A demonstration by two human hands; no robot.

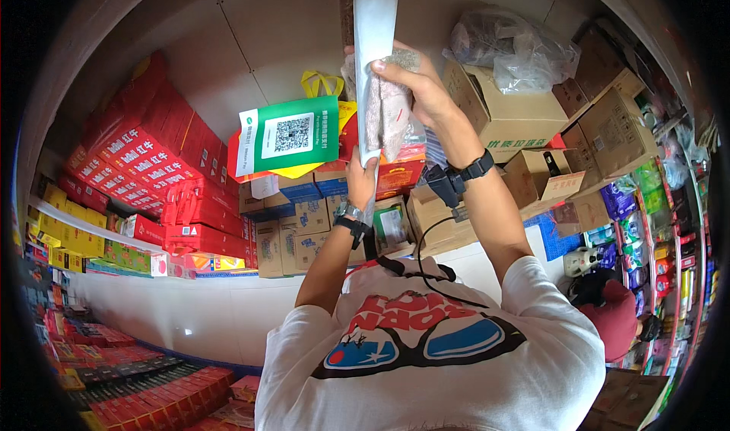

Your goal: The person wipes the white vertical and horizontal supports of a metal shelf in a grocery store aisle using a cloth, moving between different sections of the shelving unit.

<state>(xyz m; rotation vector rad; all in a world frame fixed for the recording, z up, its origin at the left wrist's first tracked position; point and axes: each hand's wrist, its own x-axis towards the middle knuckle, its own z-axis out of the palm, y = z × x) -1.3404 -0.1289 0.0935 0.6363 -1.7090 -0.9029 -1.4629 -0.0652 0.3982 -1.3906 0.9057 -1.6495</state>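
Note:
A long white panel or board (375,20) runs away from me, seen nearly edge-on. My right hand (425,89) presses a worn, greyish-pink cloth (393,112) against its side, with the thumb over the cloth near the panel's face. Around the near end of the panel, my left hand (362,180) is closed, its thumb pointing up along the edge. The cloth hangs in folds between my two hands. Some fingers of the right hand are hidden behind the panel and cloth.
Left of the panel is a green sign with a printed code (291,134). Red Bull cases (154,151) are stacked beyond it. Cardboard boxes (513,106), one topped by a clear plastic bag (527,55), stand right. A person in a dark red top (613,322) is by the shelves.

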